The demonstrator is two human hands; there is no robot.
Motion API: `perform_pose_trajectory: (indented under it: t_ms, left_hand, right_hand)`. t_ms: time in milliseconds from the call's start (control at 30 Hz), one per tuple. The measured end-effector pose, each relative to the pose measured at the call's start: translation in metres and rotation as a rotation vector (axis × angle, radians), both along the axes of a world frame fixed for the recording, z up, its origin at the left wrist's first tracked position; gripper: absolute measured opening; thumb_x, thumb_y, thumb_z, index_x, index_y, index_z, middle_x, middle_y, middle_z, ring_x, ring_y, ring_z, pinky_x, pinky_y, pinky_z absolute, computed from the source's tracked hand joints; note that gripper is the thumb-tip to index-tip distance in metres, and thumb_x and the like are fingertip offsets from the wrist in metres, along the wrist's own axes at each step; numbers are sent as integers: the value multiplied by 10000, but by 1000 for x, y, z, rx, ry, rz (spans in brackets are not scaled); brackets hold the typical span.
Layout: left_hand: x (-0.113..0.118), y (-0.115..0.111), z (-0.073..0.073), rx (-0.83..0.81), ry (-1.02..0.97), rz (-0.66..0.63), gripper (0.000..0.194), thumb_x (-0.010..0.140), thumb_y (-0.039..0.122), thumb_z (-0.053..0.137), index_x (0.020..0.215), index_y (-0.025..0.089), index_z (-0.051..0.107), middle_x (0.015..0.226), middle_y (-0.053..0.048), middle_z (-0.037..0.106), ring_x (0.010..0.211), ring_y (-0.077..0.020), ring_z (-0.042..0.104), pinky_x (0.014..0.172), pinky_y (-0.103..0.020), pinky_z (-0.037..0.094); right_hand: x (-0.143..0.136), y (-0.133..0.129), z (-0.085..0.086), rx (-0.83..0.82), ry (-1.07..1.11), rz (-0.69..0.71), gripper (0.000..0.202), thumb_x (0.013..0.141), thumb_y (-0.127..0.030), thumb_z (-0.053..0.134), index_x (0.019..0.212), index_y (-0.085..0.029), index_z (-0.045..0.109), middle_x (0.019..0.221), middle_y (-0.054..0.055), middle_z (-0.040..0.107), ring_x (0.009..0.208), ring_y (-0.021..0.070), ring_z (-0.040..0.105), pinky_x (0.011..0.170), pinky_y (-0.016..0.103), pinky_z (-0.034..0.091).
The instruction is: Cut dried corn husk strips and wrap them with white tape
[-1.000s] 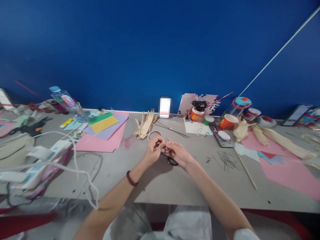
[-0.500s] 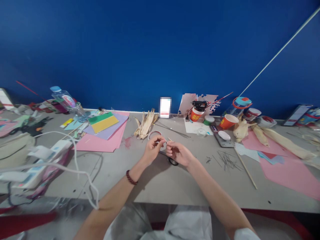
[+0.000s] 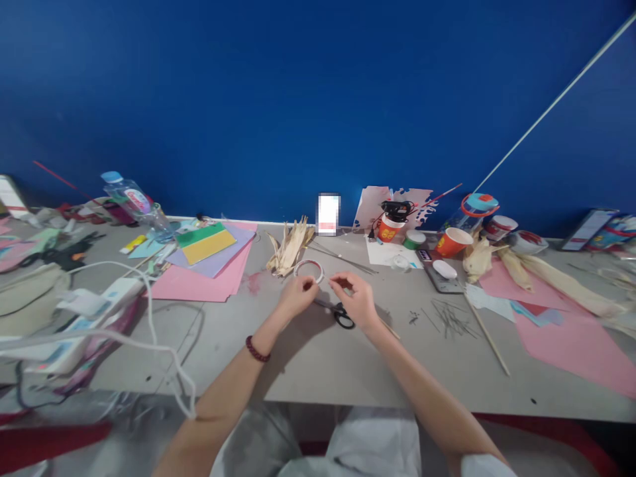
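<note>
My left hand (image 3: 298,296) is closed in a pinch just in front of a white ring-shaped roll (image 3: 322,273), which looks like tape. Whatever its fingertips hold is too small to make out. My right hand (image 3: 355,299) sits a short gap away, thumb and forefinger pinched together, its contents also unclear. Below the right hand lies a pair of scissors (image 3: 344,318) with black handles, its blades partly behind the fingers. A thin pale stick (image 3: 391,329) shows past the right wrist; I cannot tell whether the hand holds it. Dried corn husks (image 3: 289,248) stand behind the left hand.
Coloured paper (image 3: 199,283) lies left, near a power strip (image 3: 74,348) with looping white cables. To the right are dark wire pieces (image 3: 452,319), a wooden stick (image 3: 489,336), a phone (image 3: 450,286) and an orange paper cup (image 3: 454,242). A blue wall (image 3: 318,99) rises behind.
My hands have moved apart from where they nearly met. The right hand has turned palm down, uncovering more of the scissors. The thin stick now shows beside the right wrist.
</note>
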State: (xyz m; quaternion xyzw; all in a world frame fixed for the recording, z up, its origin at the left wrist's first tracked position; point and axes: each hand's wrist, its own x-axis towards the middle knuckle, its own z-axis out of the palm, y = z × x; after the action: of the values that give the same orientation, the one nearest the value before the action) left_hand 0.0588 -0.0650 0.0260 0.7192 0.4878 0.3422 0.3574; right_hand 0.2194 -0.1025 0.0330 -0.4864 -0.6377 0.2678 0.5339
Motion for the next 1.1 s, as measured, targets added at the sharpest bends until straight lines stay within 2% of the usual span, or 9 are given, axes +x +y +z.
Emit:
perform_pose_trajectory:
  t_ms: [67,167,300,433,633,833,967,1100]
  left_hand:
    - [1,-5,0,-3,143,-48,175,691,234,524,528,171,504,472,36,474,458,-98,411,467,-224,242]
    - [3,-9,1,17,183,-106,89,681,244,568,618,182,573,536,24,555,483,-109,469,467,-218,270]
    - [3,-6,5,24,-34,-149,121,727,276,576,771,182,638,678,-13,638,621,-136,575,525,-207,381]
    - [3,-3,10,-4,-291,-139,218,746,340,603,852,159,659,792,-64,659,713,-154,593,565,-220,430]
    - [6,-2,7,46,-399,-61,212,714,368,655,731,157,665,768,-61,642,706,-142,569,575,-219,427]
    - [6,-1,4,-26,-504,-16,236,704,390,665,704,155,644,689,-23,595,597,-107,526,503,-209,395]
    - [6,-2,7,-85,-567,-33,249,724,399,644,694,152,627,630,-1,548,540,-84,475,488,-202,378]
    - [6,-3,9,-109,-582,-57,258,731,409,634,708,152,624,631,-1,542,530,-78,458,482,-197,377]
  right_hand:
    - [0,-1,1,79,-88,-25,164,825,-313,534,836,-200,652,817,48,668,723,161,595,705,290,476]
    - [1,-2,1,145,-170,-38,164,843,-289,510,831,-213,655,811,40,669,707,158,596,716,296,476]
    - [2,-2,1,192,-191,-37,157,845,-262,506,844,-223,658,832,40,671,724,161,599,722,301,477]
    - [2,0,1,199,-178,-40,164,843,-266,503,838,-224,661,834,45,666,698,159,591,704,309,486]
    - [1,0,2,118,-108,-46,141,815,-293,549,886,-212,640,855,52,657,696,153,594,689,301,501]
    - [2,2,-1,-23,173,55,312,758,-294,617,1050,-197,568,989,79,620,757,154,602,674,290,517]
    - [3,3,0,-140,330,108,278,757,-343,619,987,-189,587,947,69,623,769,155,597,675,300,521]
    - [4,4,5,-230,421,134,271,739,-409,623,889,-183,628,829,47,646,691,147,589,651,305,514]
